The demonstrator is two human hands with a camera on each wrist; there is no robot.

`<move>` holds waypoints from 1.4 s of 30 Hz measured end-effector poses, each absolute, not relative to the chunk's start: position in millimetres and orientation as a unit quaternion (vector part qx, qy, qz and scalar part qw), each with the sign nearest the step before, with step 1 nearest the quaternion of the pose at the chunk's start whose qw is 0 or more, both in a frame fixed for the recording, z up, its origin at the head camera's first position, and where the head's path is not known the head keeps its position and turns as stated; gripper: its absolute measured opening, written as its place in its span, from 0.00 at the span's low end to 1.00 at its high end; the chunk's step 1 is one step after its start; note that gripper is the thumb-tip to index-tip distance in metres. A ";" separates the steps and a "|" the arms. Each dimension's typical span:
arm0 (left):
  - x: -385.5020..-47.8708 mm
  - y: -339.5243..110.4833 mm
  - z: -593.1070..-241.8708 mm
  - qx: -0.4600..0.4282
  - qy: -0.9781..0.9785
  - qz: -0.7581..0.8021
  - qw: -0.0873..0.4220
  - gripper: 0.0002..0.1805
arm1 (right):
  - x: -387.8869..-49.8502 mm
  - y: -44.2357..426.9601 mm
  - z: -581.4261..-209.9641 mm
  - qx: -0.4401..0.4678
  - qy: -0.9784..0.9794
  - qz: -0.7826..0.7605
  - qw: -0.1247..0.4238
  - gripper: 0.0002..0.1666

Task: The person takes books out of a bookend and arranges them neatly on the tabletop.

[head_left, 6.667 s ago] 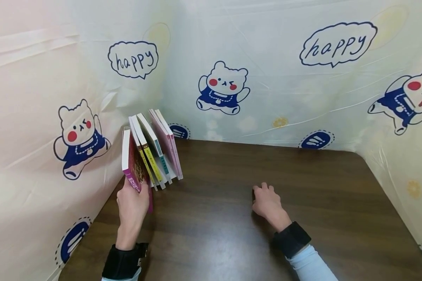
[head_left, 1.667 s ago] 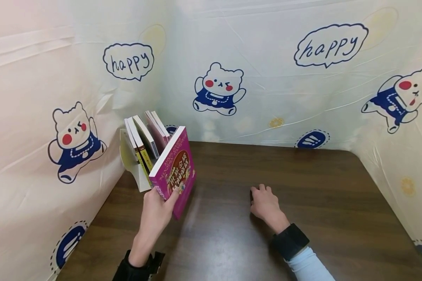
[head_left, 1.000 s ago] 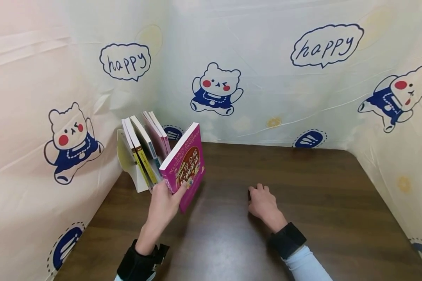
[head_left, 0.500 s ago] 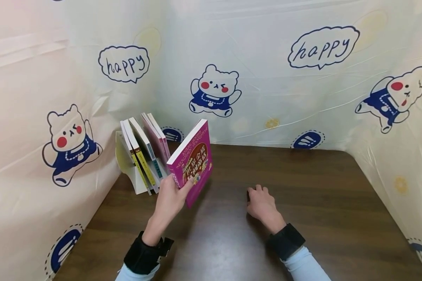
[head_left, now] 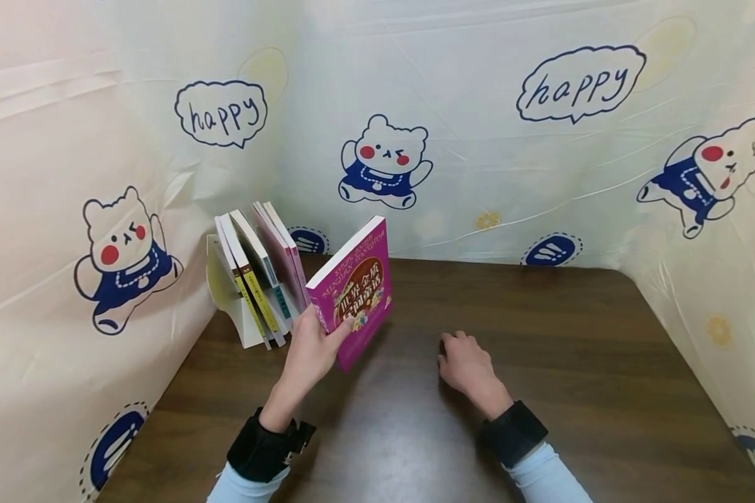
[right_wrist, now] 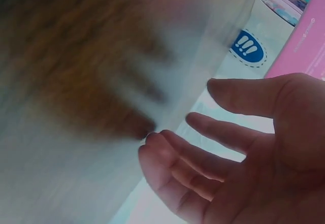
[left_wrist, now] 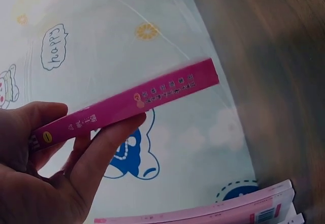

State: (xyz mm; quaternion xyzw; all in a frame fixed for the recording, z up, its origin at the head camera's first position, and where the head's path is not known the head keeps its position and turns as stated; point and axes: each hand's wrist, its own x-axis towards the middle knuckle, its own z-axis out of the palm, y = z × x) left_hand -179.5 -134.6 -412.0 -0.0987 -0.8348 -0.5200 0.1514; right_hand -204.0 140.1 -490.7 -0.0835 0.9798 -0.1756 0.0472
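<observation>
My left hand [head_left: 312, 353] grips a magenta book [head_left: 368, 279] by its lower near corner, thumb on the front cover. The book is tilted and held over the table, its printed cover turned to the right. Its narrow magenta spine [left_wrist: 127, 101] shows between thumb and fingers in the left wrist view. On the dark wooden table [head_left: 541, 391], my right hand [head_left: 468, 365] rests with loosely bent fingers. Nothing lies between those fingers [right_wrist: 203, 163] in the right wrist view.
Several books [head_left: 258, 272] lean in a row at the table's back left, just left of the held book. A pale bookend [head_left: 226, 293] stands at the row's left end. Printed cloth [head_left: 478, 140] walls in the back and sides.
My left hand has drawn the magenta book from the row's left end and carried it rightward in front of the other books, baring the bookend. The right hand has stayed nearly in place.
</observation>
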 end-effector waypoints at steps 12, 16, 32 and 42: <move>-177.3 -132.4 -417.4 -0.105 -0.822 -0.544 0.127 0.28 | -202.0 129.2 -489.5 -0.088 0.948 -0.300 -0.056 0.36; -180.4 -130.0 -416.0 -0.106 -0.813 -0.561 0.114 0.28 | -205.8 127.3 -483.6 -0.100 0.931 -0.342 -0.085 0.38; -187.3 -122.8 -410.1 -0.116 -0.798 -0.583 0.104 0.27 | -221.0 121.3 -462.7 -0.144 0.899 -0.402 -0.093 0.47; -196.2 -120.9 -406.5 -0.129 -0.792 -0.590 0.093 0.27 | -237.3 116.7 -455.7 -0.193 0.877 -0.428 -0.102 0.51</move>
